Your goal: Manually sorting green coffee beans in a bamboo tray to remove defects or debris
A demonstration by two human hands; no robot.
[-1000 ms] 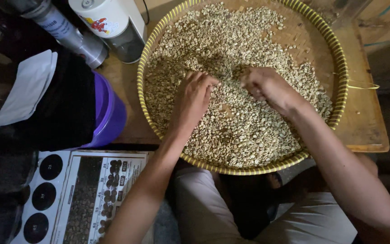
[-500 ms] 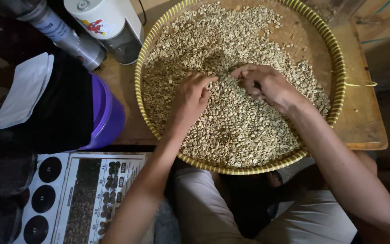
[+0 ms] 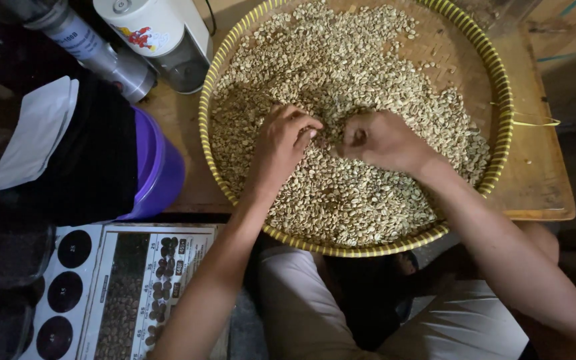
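Note:
A round woven tray with a yellow-striped rim (image 3: pixel 501 100) holds a thick layer of pale green coffee beans (image 3: pixel 341 60). Both my hands are down in the beans near the tray's middle, almost touching each other. My left hand (image 3: pixel 281 143) has its fingers curled and its fingertips pinched together on a few beans. Just to its right, my right hand (image 3: pixel 385 141) rests on the beans, curled into a loose fist; what is inside the fist is hidden. A bare patch of weave shows at the tray's far right.
The tray sits on a wooden table (image 3: pixel 538 180), overhanging my lap (image 3: pixel 301 307). To its left stand a purple bucket (image 3: pixel 161 167), a black bag with white paper (image 3: pixel 41 130), a white appliance (image 3: pixel 161 33) and a metal cylinder (image 3: pixel 101 57). A printed bean chart (image 3: pixel 135 287) lies at lower left.
My right hand has drawn down and left toward my left hand and closed from spread fingers into a fist. My left hand has stayed nearly in place, fingers curling tighter.

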